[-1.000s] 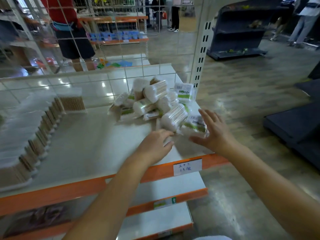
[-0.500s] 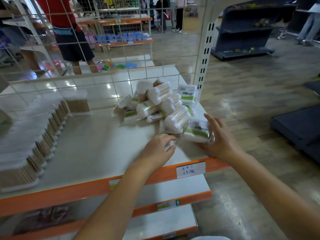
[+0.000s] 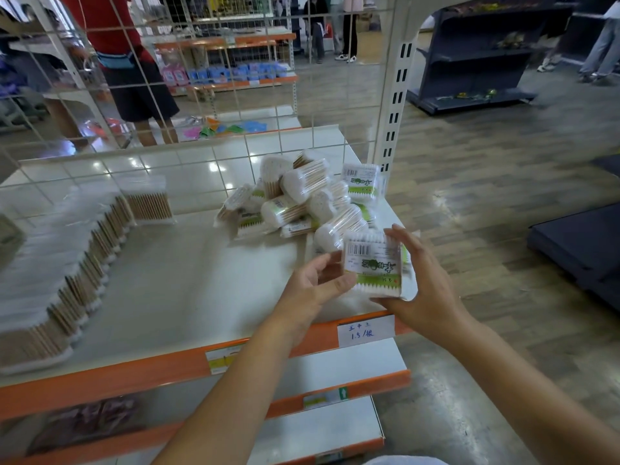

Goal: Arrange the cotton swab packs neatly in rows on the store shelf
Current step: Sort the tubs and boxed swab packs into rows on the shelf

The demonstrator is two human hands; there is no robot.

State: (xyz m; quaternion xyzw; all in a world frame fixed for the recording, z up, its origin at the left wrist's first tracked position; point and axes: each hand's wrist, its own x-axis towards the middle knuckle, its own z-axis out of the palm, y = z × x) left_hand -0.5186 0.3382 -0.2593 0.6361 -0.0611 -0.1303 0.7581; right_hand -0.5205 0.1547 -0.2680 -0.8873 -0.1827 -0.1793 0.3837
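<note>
1 long row of packs (image 3: 67, 263) lines the shelf (image 3: 174, 280); a loose heap (image 3: 302, 199) remains. Both hands, left hand (image 3: 315, 286) and right hand (image 3: 422, 290), pinch 1 pack (image 3: 375, 266), seemingly lifted clear.

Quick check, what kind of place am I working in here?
Most likely a shop floor: an orange-edged shelf with a handwritten price tag, a pile of cotton swab packs, and more stocked shelving behind.
</note>
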